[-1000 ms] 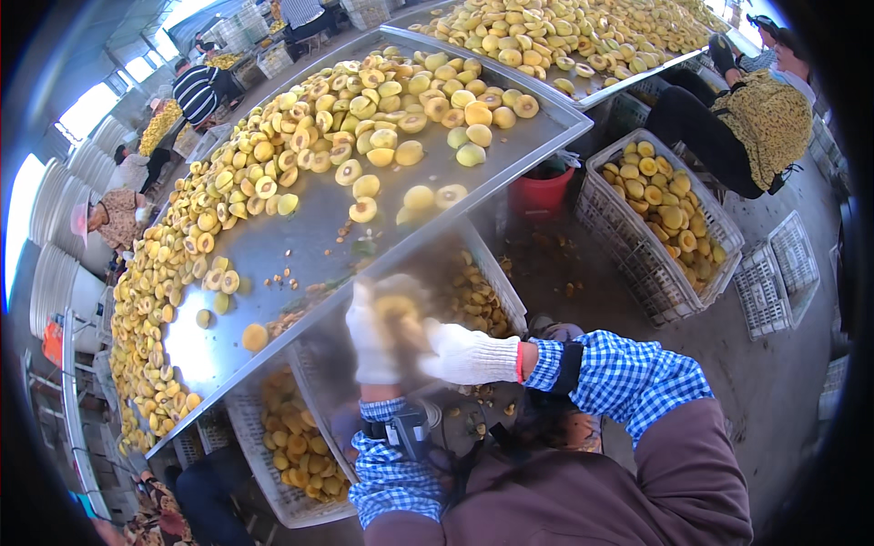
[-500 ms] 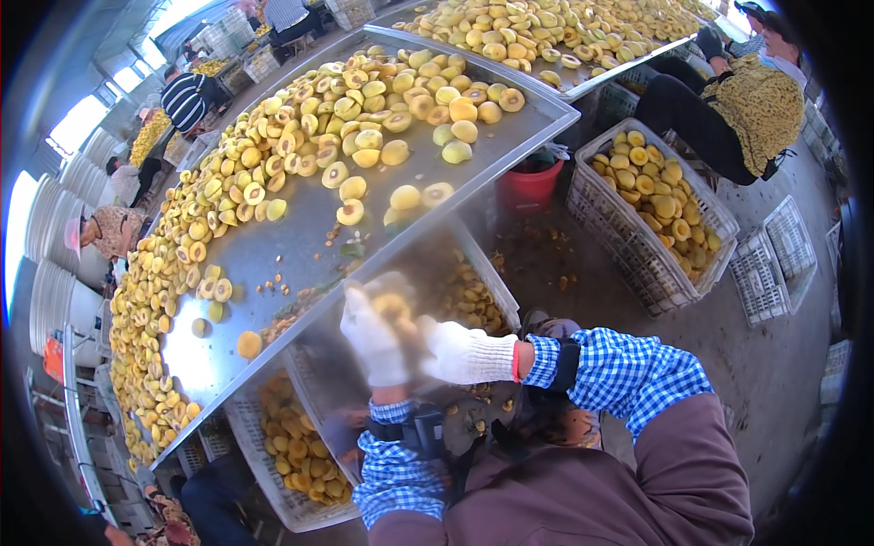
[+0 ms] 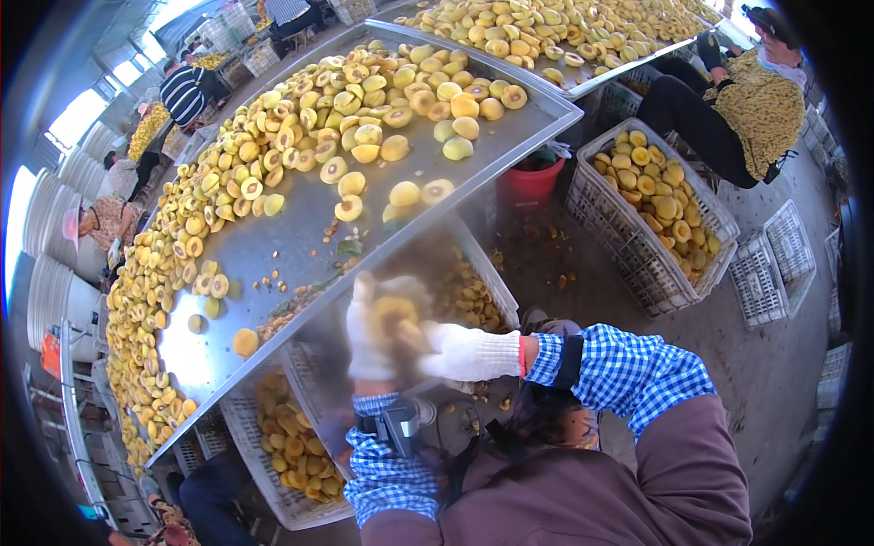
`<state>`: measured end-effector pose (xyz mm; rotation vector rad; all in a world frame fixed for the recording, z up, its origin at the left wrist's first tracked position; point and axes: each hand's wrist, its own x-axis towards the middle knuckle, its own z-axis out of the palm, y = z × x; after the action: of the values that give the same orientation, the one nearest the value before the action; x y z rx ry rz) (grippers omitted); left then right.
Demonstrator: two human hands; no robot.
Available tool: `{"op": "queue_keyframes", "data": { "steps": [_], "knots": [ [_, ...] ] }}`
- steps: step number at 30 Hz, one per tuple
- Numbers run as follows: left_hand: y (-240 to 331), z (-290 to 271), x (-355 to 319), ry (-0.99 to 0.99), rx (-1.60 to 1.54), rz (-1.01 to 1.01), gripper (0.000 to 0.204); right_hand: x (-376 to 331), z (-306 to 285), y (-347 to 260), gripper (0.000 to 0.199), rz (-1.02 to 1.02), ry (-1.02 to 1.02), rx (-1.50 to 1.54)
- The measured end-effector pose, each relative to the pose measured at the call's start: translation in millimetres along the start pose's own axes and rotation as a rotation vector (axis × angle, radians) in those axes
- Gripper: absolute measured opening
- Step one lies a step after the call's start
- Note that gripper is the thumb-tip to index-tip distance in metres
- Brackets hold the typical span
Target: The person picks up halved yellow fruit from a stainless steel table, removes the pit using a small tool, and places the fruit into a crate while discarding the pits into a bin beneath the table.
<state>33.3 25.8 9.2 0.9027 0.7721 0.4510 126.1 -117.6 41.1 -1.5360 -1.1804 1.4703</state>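
Both my hands wear white knitted gloves and meet in front of the metal table's near edge. My left hand [image 3: 366, 341] is closed around a yellow stone fruit [image 3: 397, 312], a peach or apricot by its look, with the thumb pointing up. My right hand [image 3: 469, 353] is closed, its fingertips pressed up to the fruit from the right. Motion smears the fingertips, and whatever the right fingers hold is hidden. Halved yellow fruit [image 3: 273, 150] lies heaped on the metal table [image 3: 246, 250], with small pits and a green leaf [image 3: 350, 247] near its edge.
Below the table edge stand a crate of fruit [image 3: 296, 446] and another fruit container [image 3: 475, 296]. A full crate [image 3: 642, 196] and red bucket [image 3: 531, 182] are at the right, near a seated person [image 3: 756, 109]. Empty crates [image 3: 772, 264] lie farther right. Other people sit at the left.
My left hand has turned and shifted slightly, showing more of the fruit. My right fingers are still against it. The whole view has shifted a little.
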Motion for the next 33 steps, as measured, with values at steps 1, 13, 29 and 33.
{"op": "queue_keyframes", "data": {
  "steps": [1, 13, 29, 33],
  "knots": [
    [2.8, -0.6, -2.5, -0.024, -0.060, -0.027, 0.064, 5.9, 9.4, 9.6, 0.042, -0.057, 0.133, -0.214],
    [-14.4, 13.1, 1.9, 0.279, -0.046, 0.190, 0.059, 29.8, 25.4, 45.5, 0.017, -0.249, 0.390, -0.363],
    [17.0, -60.9, -31.9, 0.449, 0.225, 0.415, 0.055, -11.0, -11.8, -14.2, 0.017, -0.053, -0.248, 0.654],
    [50.9, -140.9, -95.2, 1.007, 1.038, 0.443, 0.046, 6.5, -65.8, 63.2, 0.045, -0.054, 0.174, -0.429]
  ]
}}
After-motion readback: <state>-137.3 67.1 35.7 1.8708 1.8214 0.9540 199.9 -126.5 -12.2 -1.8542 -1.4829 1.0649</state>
